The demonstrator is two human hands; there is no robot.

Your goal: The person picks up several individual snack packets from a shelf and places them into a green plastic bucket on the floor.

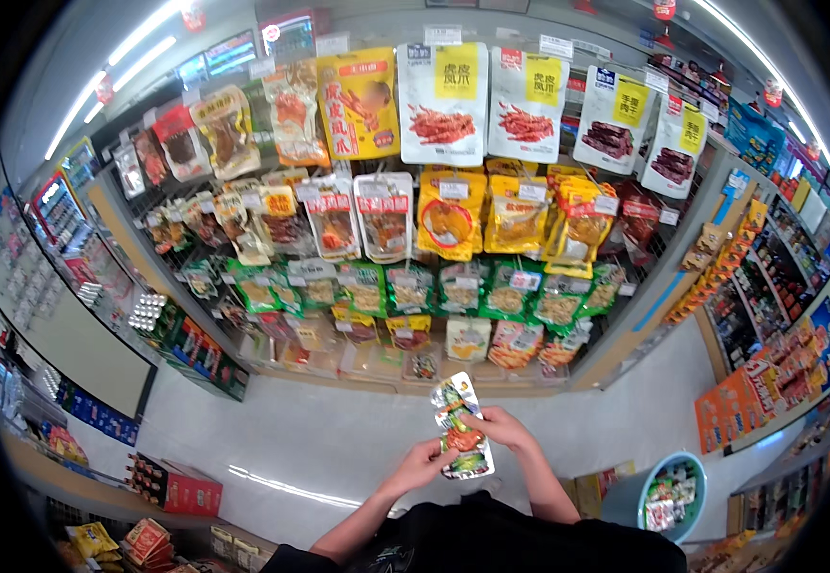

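Between both hands I hold a glossy snack pouch (462,438), silver-white and green with a picture of reddish food on its front. My left hand (423,465) pinches its lower left edge, thumb on the front. From the right side, my right hand (502,427) grips it with the thumb laid across the middle. The pouch is tilted slightly, above the grey floor (314,422). Beyond it stands a display rack hung with rows of packaged snacks, including a white chicken-feet pouch (444,107), a yellow pouch (452,215) and green packets (508,290).
A light-blue bin (619,501) filled with small packets stands at my right. At the left are a red carton (193,487) beside bottles and stacked green boxes (203,362). An orange printed display (765,390) and strips of hanging orange packets (722,265) are on the right.
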